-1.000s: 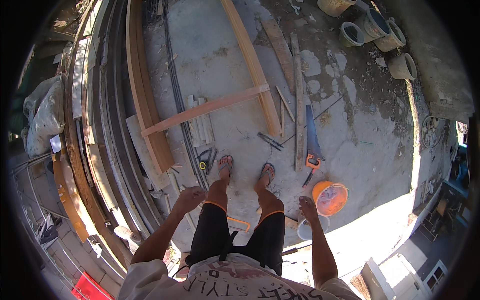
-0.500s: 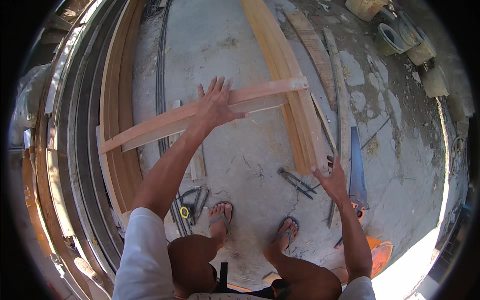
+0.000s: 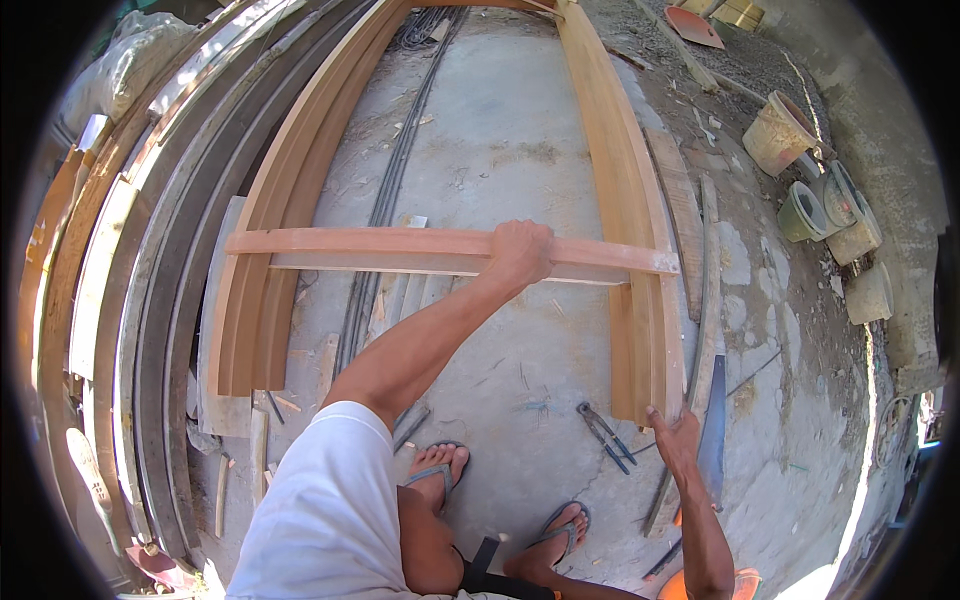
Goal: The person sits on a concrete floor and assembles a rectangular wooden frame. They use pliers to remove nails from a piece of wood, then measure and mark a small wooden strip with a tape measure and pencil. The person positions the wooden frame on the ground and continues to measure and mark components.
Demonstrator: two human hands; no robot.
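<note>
The reddish wooden crossbar (image 3: 390, 241) lies across the left timber post (image 3: 262, 335) and right timber post (image 3: 635, 345), clasped beneath the curled fingers of the left hand (image 3: 521, 252), while the right hand (image 3: 677, 434) touches the right timber post's near end, its finger closure unclear.

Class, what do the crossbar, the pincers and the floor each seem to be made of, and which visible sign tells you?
Crossbar: wood, apparently unpainted, from its pinkish-brown colour and sawn-looking edges. Pincers: probably steel, dark and dull, judging by their slim handles; any coating is unclear. Floor: likely concrete with a rough, unpolished finish, being grey, stained and cracked.
</note>
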